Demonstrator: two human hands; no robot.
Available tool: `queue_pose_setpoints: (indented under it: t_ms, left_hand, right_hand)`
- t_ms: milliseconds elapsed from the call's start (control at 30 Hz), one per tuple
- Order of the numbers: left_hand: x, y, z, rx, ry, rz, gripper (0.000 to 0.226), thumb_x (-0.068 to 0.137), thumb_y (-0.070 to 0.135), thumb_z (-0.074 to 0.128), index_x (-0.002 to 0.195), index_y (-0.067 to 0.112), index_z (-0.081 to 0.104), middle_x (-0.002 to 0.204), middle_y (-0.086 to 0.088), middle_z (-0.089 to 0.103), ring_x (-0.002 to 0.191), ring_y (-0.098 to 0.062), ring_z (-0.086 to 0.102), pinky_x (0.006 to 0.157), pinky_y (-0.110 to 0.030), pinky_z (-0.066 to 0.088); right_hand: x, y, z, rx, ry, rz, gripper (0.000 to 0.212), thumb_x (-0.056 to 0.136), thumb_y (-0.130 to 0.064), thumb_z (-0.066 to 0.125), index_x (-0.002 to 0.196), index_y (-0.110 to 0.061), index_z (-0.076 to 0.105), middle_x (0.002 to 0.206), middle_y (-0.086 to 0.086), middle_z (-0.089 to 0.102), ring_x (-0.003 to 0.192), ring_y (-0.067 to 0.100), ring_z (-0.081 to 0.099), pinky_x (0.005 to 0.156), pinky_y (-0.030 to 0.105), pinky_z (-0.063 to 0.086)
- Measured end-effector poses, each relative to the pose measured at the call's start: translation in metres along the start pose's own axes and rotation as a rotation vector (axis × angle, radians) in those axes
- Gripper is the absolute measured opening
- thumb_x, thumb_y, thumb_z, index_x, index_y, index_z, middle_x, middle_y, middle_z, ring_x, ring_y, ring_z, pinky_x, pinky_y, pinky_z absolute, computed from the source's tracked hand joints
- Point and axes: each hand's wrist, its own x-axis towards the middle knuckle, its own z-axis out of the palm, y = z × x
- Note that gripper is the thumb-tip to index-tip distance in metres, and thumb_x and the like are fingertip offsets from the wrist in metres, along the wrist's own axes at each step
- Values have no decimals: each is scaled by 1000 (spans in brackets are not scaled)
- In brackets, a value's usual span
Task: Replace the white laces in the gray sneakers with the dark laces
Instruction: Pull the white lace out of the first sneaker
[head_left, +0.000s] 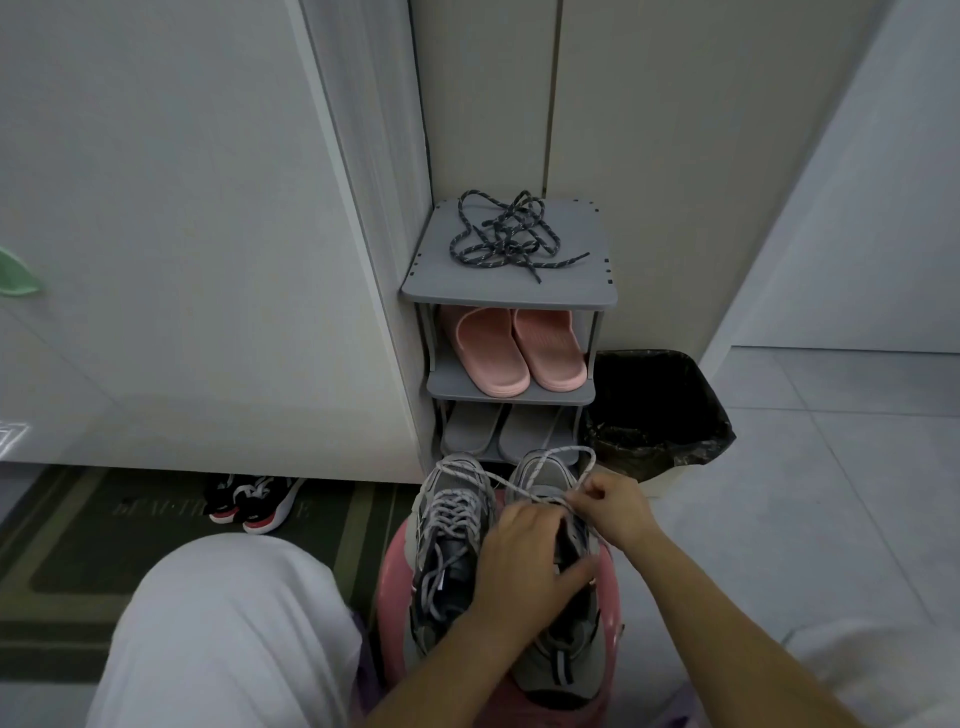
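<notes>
Right grip (615, 506) tight on white lace (567, 450), left grip (519, 561) around gray sneaker (546, 475) on stool (392, 587); dark laces (501, 239) atop rack (509, 294).

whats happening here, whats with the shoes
A seated person is unlacing a pair of gray sneakers that sit on a pink stool in front of them. Their left hand holds the right-side sneaker while the right hand pinches its white lace, which is pulled out in a loose loop. The left-side sneaker still has its white lace threaded. The dark laces lie in a tangle on top of the shoe rack, not yet touched.
</notes>
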Motion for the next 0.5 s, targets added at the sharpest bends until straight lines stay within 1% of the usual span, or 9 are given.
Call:
queue_pose_setpoints:
  t_ms: [67,100,167,200,267,333,367,433,500]
  left_hand:
    - [-7,6,9,-51,6,5,55,81,54,49,126,22,53,127,5,52,126,-15,38,103,-29,38]
    - [-10,7,14,-85,16,-6,55,82,52,47,127,22,53,129,4,50,129,-16,36,106,-28,34]
    - [-12,8,18,-168,12,-74,59,79,54,42,128,22,53,134,5,45,133,-16,30,108,-24,26]
    - [-12,8,19,-199,5,-102,62,77,55,39,128,22,53,136,6,43,135,-15,27,108,-23,24]
    - [-12,8,18,-236,-2,-131,67,74,58,36,129,22,52,139,7,39,136,-13,24,109,-23,22]
    - [-12,9,18,-278,-5,-152,70,71,60,36,127,22,53,139,8,38,136,-10,22,109,-20,19]
    - [-12,10,18,-301,-2,-163,70,70,59,36,126,21,54,139,8,38,135,-9,22,109,-18,18]
    - [-12,10,20,-328,-1,-182,70,69,59,37,125,19,55,138,7,39,134,-9,23,108,-17,16]
    - [-12,9,21,-336,1,-186,68,70,57,39,124,18,55,133,7,43,131,-10,26,108,-19,20]
  right_hand:
    - [3,-1,1,-109,7,-12,42,89,-17,61,56,-17,35,59,1,45,58,14,44,55,26,33]
    - [4,-3,1,-129,10,0,36,92,-18,55,61,-16,37,65,4,53,65,19,52,59,28,38]
    - [8,-3,0,-36,51,50,26,97,-18,45,72,-13,40,83,15,65,76,27,62,68,34,50]
    - [9,-3,-2,40,72,87,23,98,-17,42,76,-11,41,86,18,66,74,26,64,66,34,53]
    - [9,-3,-4,127,56,123,24,97,-15,47,74,-10,45,84,18,67,66,21,63,61,30,53]
    - [8,-3,-5,50,6,74,30,89,-21,62,64,-12,48,72,10,65,64,18,59,63,30,51]
    - [5,-6,-6,-6,-23,56,34,85,-21,67,59,-13,46,64,5,58,62,16,53,59,26,45]
    - [3,-6,-4,-133,-37,18,38,86,-18,66,57,-14,42,60,0,46,64,17,47,54,23,36]
    - [5,-8,-4,-237,-22,12,29,92,-18,56,66,-12,43,69,4,53,74,22,54,62,29,43]
